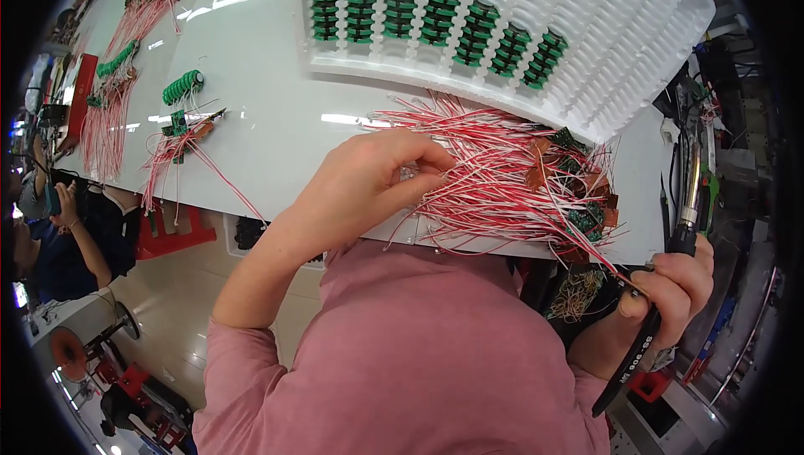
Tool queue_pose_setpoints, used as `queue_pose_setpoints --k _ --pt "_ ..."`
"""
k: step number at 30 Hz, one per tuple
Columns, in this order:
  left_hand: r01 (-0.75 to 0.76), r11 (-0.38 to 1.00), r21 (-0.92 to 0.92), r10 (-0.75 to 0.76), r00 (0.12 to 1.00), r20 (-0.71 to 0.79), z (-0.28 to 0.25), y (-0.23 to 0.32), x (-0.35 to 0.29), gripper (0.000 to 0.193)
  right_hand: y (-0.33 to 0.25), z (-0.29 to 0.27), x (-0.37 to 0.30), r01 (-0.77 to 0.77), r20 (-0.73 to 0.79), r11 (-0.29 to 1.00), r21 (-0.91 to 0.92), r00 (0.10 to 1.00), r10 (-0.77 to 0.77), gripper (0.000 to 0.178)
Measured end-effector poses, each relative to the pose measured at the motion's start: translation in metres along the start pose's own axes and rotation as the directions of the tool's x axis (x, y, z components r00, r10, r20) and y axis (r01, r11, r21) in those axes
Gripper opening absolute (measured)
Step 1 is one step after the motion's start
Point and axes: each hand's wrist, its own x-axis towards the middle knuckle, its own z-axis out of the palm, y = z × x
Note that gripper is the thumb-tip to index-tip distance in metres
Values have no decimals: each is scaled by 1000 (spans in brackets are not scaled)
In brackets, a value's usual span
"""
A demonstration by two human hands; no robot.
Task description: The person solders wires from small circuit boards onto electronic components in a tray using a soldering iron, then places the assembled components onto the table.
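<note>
A thick bundle of red and white wires (490, 179) lies along the table edge in front of me. Small green circuit boards (586, 219) and orange-brown flat pieces (536, 172) sit at its right end. My left hand (360, 179) is over the bundle's left part, thumb and forefinger pinched together at the wires. In my right hand (674, 292) is a soldering iron (641, 350) with a black handle, its metal barrel pointing up and away. A few red and white wires run from the bundle to the right fingertips, where a small dark end shows.
A white moulded tray (368, 67) with rows of green-and-black coils (440, 7) stands behind the bundle. Wired assemblies with green coils (182, 87) lie to the left. A tweezer-like tool (664, 208) and cables are at the right edge. Another person (71, 237) sits at far left.
</note>
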Motion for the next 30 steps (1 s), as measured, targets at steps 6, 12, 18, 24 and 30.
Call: queue_pose_setpoints --k 6,12,18,24,30 --pt "-120 984 131 111 991 76 -4 1 10 9 0 -3 1 -11 9 999 40 1000 11 28" --pt "-13 998 57 11 999 34 -15 4 12 13 0 -10 9 52 77 999 3 996 -52 23" --pt "40 999 8 -40 999 12 -21 5 7 14 -2 -11 16 40 144 996 75 988 -50 23" --pt "-70 992 104 79 993 -86 -34 15 -1 15 -4 -15 20 67 254 997 29 964 -72 25" --pt "-133 988 74 142 980 -136 -25 24 -5 16 -8 -25 23 9 65 1000 -7 998 -9 19"
